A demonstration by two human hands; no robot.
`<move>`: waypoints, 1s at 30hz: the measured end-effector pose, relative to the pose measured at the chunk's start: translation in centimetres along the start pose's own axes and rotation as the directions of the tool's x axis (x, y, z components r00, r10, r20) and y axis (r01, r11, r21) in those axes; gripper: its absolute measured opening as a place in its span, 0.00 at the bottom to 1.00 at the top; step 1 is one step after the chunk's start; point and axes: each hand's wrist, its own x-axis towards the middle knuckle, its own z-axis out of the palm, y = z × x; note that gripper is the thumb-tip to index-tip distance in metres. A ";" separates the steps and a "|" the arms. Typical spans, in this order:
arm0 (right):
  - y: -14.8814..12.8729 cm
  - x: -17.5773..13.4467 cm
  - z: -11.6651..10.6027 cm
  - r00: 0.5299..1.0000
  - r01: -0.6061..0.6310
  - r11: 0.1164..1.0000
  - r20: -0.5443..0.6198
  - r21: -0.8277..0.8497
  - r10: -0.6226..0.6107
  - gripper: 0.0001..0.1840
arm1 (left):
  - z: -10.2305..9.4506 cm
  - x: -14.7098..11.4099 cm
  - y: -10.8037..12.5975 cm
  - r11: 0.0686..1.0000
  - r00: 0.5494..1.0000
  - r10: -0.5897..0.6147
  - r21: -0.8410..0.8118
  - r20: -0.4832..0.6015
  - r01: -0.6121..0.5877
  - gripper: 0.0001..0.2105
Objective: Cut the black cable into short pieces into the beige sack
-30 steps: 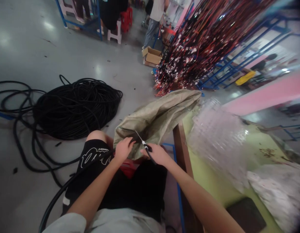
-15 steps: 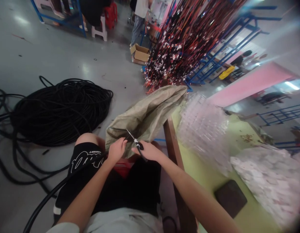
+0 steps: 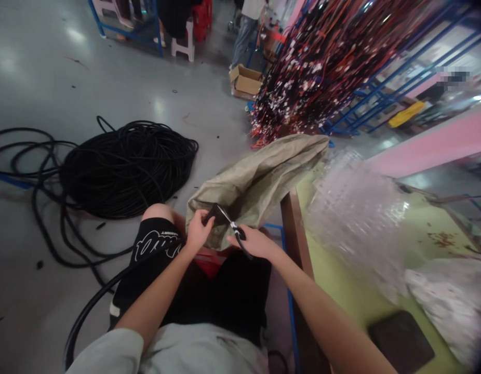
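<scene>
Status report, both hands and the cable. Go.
Left hand pinching black cable end at sack mouth. Right hand holds scissors, blades open by the cable tip. Cable trails over the lap; big coil on floor.

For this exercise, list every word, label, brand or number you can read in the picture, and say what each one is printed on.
White script logo on the black shorts: the lettering is too distorted to read.
Small white line of print above that logo: too small to read.
Cardboard box on the floor: no legible print.
White tags among the hanging red and black wires: too blurred to read.
</scene>
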 end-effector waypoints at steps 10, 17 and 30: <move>-0.3 0.1 0.6 1.000 0.010 0.991 -0.025 -0.137 -0.014 0.22 | 0.3 -0.9 1.5 0.985 0.968 0.115 0.100 0.225 -0.141 0.10; -0.3 0.0 0.7 1.000 0.007 0.996 -0.009 -0.085 -0.008 0.21 | 0.2 -0.9 0.8 0.928 0.947 0.170 0.279 0.274 -0.248 0.14; -0.4 0.2 0.7 0.998 0.045 0.999 0.044 0.015 -0.046 0.23 | 0.4 -1.3 0.7 0.842 0.940 0.256 0.426 0.226 -0.332 0.11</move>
